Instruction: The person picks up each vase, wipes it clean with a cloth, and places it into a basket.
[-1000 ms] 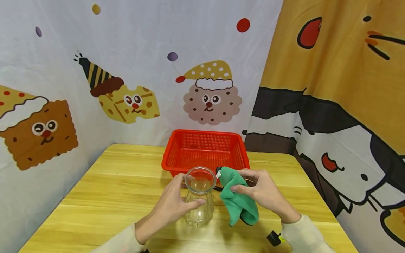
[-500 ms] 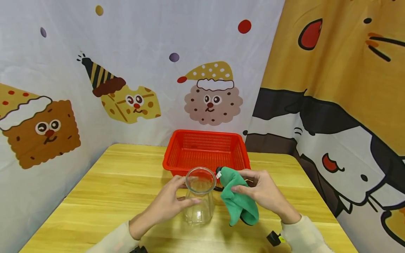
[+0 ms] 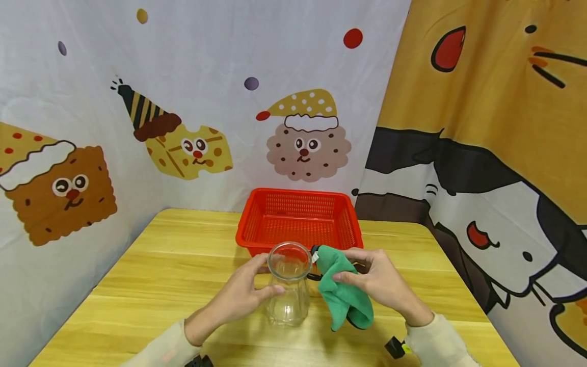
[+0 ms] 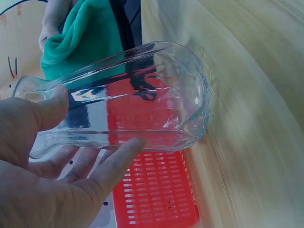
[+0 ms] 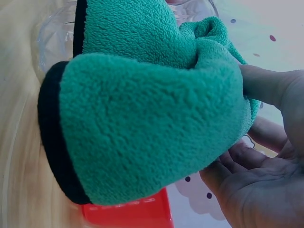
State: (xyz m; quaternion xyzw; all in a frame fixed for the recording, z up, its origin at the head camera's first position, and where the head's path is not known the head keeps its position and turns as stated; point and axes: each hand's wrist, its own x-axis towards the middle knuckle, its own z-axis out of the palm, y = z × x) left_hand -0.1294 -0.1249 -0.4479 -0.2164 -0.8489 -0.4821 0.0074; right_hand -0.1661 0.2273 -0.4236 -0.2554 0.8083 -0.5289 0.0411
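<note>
A clear glass vase (image 3: 290, 306) with a flared rim and a faceted body stands upright in the head view. My left hand (image 3: 239, 293) holds it from the left, thumb on the near side and fingers reaching behind. In the left wrist view, the thumb (image 4: 58, 97) lies near the neck of the glass and the index finger (image 4: 118, 164) runs along its body. To the right of the vase, my right hand (image 3: 385, 283) pinches a folded green cloth (image 3: 343, 293) with black edging. The cloth hangs down beside the glass, and its folds hide some fingertips.
Behind the vase, a red perforated plastic basket (image 3: 295, 192) sits on the wooden table (image 3: 169, 270). A cartoon-printed cloth (image 3: 197, 61) hangs along the back and left, with a yellow curtain (image 3: 495, 102) at the right.
My left thumb has shifted a little left along the glass, and the left forearm has drawn slightly left. The cloth and right hand have moved slightly down and left.
</note>
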